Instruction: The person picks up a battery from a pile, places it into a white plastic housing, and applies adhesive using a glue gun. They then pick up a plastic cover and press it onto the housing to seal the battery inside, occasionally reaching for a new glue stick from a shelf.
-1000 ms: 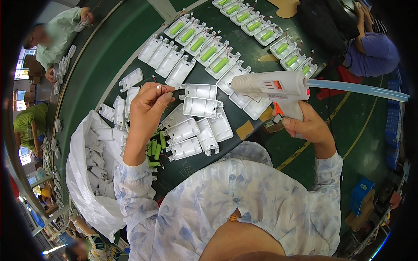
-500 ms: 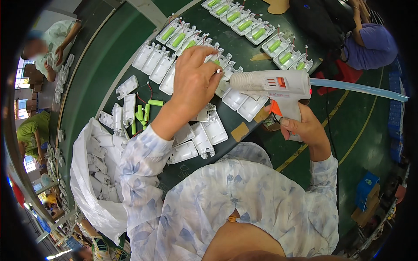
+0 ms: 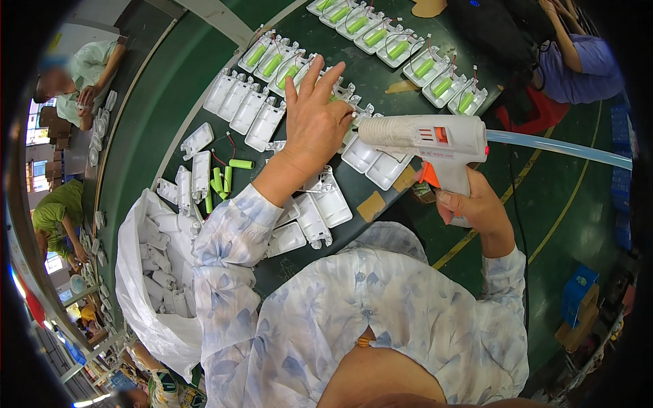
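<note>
My right hand (image 3: pixel 479 204) grips the handle of a white hot glue gun (image 3: pixel 422 136) with an orange trigger; a long translucent glue stick (image 3: pixel 558 144) runs out of its back. The nozzle points left, close to the thumb side of my left hand (image 3: pixel 313 126). That hand is open over a row of white plastic housings, its fingers spread and partly stretched out; whether its fingertips touch a part is hidden. Around it, several housings hold green battery cells (image 3: pixel 273 64) with thin wires. Others, such as one housing (image 3: pixel 264 127) left of the hand, have no cell.
Loose green cells (image 3: pixel 228 178) and housings (image 3: pixel 313 221) lie on the dark table nearer me. A white plastic bag (image 3: pixel 129 272) of white parts stands at the left. Another row of filled housings (image 3: pixel 442 88) is at the far side. Co-workers sit left and far right, near a black bag (image 3: pixel 493 41).
My left hand has opened from a pinch near the nozzle; its fingers have spread and shifted slightly away. The glue gun stays almost where it was in my right hand.
</note>
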{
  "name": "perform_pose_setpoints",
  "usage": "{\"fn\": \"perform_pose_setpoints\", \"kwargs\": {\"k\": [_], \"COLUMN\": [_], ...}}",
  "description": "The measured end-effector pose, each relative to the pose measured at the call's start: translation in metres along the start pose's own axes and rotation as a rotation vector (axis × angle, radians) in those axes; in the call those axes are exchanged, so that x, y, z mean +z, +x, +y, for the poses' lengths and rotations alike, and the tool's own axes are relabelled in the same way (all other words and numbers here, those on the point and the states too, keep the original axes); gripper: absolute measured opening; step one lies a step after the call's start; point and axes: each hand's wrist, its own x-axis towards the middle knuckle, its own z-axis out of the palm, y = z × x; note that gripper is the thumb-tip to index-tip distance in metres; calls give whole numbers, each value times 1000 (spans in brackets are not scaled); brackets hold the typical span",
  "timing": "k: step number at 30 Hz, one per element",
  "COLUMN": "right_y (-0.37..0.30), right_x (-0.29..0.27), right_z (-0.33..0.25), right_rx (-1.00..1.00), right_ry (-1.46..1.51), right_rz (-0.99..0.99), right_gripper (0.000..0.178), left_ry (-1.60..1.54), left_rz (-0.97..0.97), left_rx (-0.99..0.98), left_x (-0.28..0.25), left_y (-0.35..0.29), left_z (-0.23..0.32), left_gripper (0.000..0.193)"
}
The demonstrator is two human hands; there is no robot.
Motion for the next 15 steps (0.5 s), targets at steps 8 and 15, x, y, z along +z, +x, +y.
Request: {"fn": "perform_pose_setpoints", "kwargs": {"k": [8,15], "right_y": [6,14], "right_x": [3,7], "right_z": [3,2], "right_rx": [-14,-49], "right_ry": [42,16], "right_rz": [48,30], "right_gripper": [38,32], "left_ry": [-58,-165], "left_rz": [148,98], "left_rx": [-60,-273], "left_x": [-72,-109], "left_y": [-11,-45], "left_z": [2,-9], "left_gripper": [25,25]}}
